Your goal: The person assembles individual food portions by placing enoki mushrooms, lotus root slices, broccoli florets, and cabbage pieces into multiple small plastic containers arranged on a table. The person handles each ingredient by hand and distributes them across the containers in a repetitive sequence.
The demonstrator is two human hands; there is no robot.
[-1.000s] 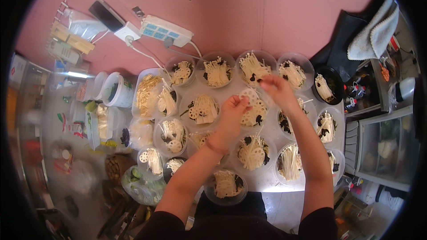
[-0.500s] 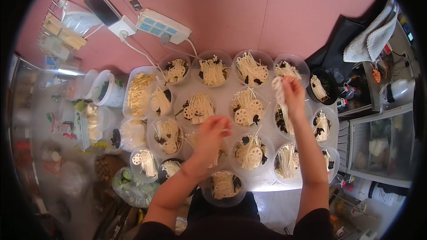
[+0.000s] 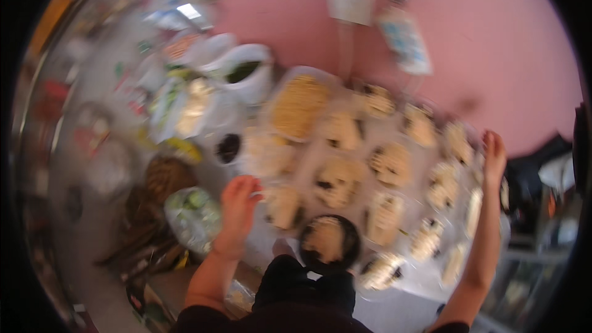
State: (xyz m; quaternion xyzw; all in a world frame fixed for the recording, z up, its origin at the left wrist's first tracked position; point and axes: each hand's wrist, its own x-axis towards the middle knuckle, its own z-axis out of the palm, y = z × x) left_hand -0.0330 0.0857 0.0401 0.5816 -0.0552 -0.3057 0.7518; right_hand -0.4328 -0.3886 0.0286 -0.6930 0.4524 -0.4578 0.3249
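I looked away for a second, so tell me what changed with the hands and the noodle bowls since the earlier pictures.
The left hand drew back off the middle bowls toward the near left side. The right hand swung out to the far right edge of the bowls of noodles; whether it holds anything is blurred. The view swung left. The bowls stayed laid out as before.

The left hand (image 3: 237, 200) hangs open just beside a clear bowl of noodles (image 3: 282, 205), fingers spread, with nothing in its grasp. To its right the bowls stand packed rim to rim, so no gap between them would let a hand down to the table. To its left a bag of greens (image 3: 194, 216) and a brown basket (image 3: 163, 179) crowd close. Beyond it a large noodle tub (image 3: 300, 106) and a white bucket (image 3: 246, 74) close off the back. The right hand (image 3: 493, 157) hovers at the far edge of the bowls; past it lies bare pink wall (image 3: 493, 43) (much is blurred). A black bowl (image 3: 330, 242) sits nearest the body.
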